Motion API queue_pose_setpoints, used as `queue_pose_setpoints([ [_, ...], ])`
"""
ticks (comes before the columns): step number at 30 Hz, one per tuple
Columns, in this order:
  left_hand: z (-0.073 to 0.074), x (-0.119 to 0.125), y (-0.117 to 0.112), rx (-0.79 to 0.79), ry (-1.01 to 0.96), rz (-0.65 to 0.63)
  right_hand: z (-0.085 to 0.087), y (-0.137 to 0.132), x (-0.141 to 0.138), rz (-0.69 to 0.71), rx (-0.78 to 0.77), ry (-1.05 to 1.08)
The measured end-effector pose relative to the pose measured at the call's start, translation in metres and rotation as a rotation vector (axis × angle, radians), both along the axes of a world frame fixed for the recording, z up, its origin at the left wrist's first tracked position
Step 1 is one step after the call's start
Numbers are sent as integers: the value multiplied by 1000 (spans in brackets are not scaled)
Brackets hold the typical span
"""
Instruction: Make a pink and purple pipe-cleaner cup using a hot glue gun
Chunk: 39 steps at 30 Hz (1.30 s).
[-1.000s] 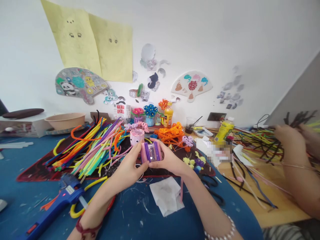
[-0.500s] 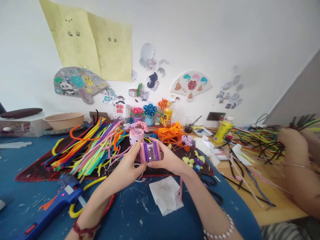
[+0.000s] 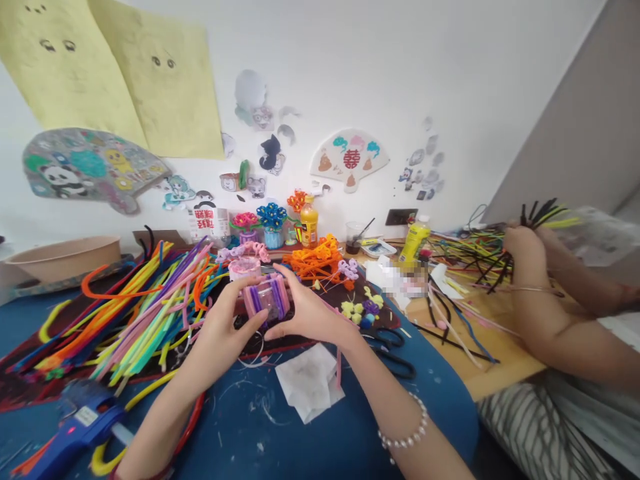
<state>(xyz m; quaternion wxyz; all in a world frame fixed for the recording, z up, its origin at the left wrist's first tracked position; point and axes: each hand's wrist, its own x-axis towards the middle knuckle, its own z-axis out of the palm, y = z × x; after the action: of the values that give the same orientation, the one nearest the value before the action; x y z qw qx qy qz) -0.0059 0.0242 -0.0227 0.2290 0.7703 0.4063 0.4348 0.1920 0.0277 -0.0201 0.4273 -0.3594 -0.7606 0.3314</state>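
Between my hands is a small clear cup [image 3: 271, 303] with pink and purple pipe cleaners standing side by side along its wall; a bare see-through patch faces me. My left hand [image 3: 234, 319] grips its left side, thumb near the bottom. On the opposite side my right hand [image 3: 304, 312] holds it with thumb and fingers. Just behind stands a pink pipe-cleaner pot [image 3: 244, 269] with curly lilac and pink pieces on top. Below my hands a crumpled white tissue [image 3: 306, 385] lies on the blue table [image 3: 240, 433].
Bundled colourful pipe cleaners [image 3: 145, 300] lie left, a blue glue gun [image 3: 85, 427] at front left. Black scissors [image 3: 393, 350] are right of my right forearm. Orange pipe-cleaner pieces [image 3: 315, 260] lie behind. Another person's hand [image 3: 525, 243] holds black and yellow pipe cleaners at right.
The view has swung right, so most things appear farther left and more of the other person shows. Both my hands still hold the cup, which now shows more of its bare patch.
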Motion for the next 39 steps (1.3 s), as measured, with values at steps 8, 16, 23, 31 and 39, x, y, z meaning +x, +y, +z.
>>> queue_pose_setpoints([
  [8, -5, 0, 15, 261, 444, 312, 37, 1, 66, -636, 27, -558],
  [16, -9, 1, 12, 303, 538, 329, 6, 6, 45, -610, -98, -867],
  [23, 18, 1, -5, 357, 104, 498, 19, 2, 55, -513, -112, -681],
  [31, 18, 11, -14, -254, -597, 19, 34, 0, -13, 147, -256, 77],
  [39, 18, 2, -16, -204, -980, 193, 6, 9, -20, 75, -400, 693],
])
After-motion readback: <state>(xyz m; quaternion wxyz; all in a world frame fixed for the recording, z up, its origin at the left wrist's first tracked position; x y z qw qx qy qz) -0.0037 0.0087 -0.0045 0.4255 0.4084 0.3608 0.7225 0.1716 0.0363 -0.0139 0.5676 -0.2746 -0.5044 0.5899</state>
